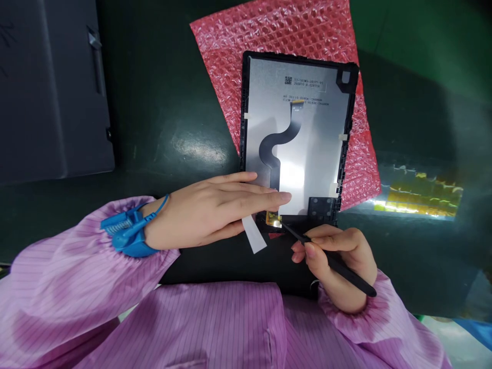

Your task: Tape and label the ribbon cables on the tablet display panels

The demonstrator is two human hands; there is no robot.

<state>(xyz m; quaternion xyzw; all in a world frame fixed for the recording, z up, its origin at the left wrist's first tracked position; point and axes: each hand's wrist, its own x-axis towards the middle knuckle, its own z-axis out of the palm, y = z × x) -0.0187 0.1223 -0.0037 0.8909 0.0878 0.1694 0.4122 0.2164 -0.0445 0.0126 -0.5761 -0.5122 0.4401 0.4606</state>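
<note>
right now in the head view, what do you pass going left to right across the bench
dark grey case → blue wrist strap → left hand → right hand holding a black pen → yellow tape

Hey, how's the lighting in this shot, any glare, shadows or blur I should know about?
Head view: overhead light leaves a bright glare patch low on the silver panel, just above the left hand, and a softer sheen on the green mat. A broad shadow darkens the mat to the right of the panel. The right hand and its black tool are sharp, with no motion blur.
</note>
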